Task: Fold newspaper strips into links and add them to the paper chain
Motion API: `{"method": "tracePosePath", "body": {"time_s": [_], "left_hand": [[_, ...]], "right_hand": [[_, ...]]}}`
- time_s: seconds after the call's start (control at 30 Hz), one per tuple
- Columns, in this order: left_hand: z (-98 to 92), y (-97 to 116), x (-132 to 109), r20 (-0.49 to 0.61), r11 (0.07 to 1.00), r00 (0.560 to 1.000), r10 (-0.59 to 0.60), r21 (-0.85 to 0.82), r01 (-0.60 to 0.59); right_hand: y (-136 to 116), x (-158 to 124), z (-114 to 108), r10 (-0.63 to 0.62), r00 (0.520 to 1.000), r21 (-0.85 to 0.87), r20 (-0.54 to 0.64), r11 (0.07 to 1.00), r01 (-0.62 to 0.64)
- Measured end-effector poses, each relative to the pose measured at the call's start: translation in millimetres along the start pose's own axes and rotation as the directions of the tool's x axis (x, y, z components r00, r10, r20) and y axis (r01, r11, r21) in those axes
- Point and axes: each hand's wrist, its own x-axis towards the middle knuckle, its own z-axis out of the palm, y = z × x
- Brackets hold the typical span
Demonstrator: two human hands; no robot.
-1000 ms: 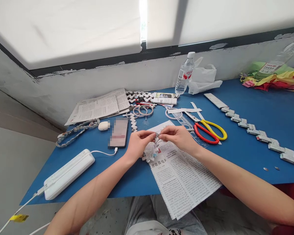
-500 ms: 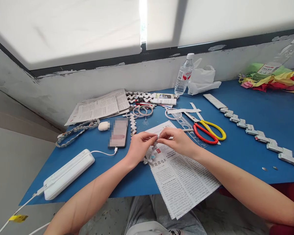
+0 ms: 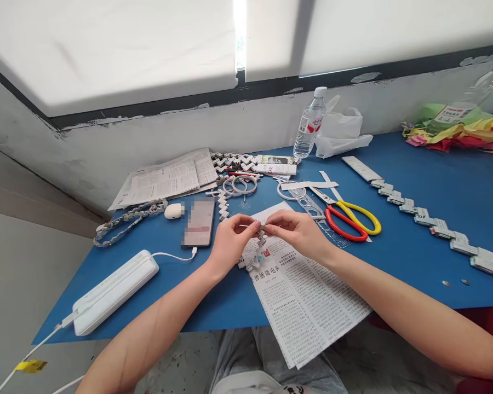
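Between my two hands is a small folded-paper chain (image 3: 252,258), woven in a zigzag from printed strips. My left hand (image 3: 235,241) pinches its upper end between thumb and fingers. Close against it, my right hand (image 3: 298,232) grips the same end, fingertips almost meeting the left ones. The chain's lower part hangs below my left fingers, over the edge of a newspaper sheet (image 3: 312,312). That sheet lies under both hands and sticks out past the table's front edge. The exact fold between the fingertips is hidden.
Scissors (image 3: 353,221) with red and yellow handles lie right of my hands, by a clear ruler (image 3: 308,205) and paper strips. A phone (image 3: 199,224) and white power bank (image 3: 115,293) are left. A long paper chain (image 3: 425,219) lies right; a water bottle (image 3: 309,126) stands behind.
My fingertips have shifted slightly upward, and my right fingers have straightened toward the left ones. More of the small paper chain shows below them.
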Motion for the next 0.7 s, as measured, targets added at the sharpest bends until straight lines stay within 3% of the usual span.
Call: {"method": "tracePosePath", "body": {"time_s": [0.27,0.7], "left_hand": [[0.2,-1.2,3.2,0.014,0.995,0.995,-0.098,0.010,0.097],[5.0,-0.6,0.7,0.026,0.978,0.981,-0.190,-0.088,0.192]], "right_hand": [[-0.8,-1.8,4.0,-0.180,0.983,-0.263,0.030,0.947,0.182],[3.8,-3.2,8.5,-0.213,0.974,-0.442,0.076,0.869,0.225]]}}
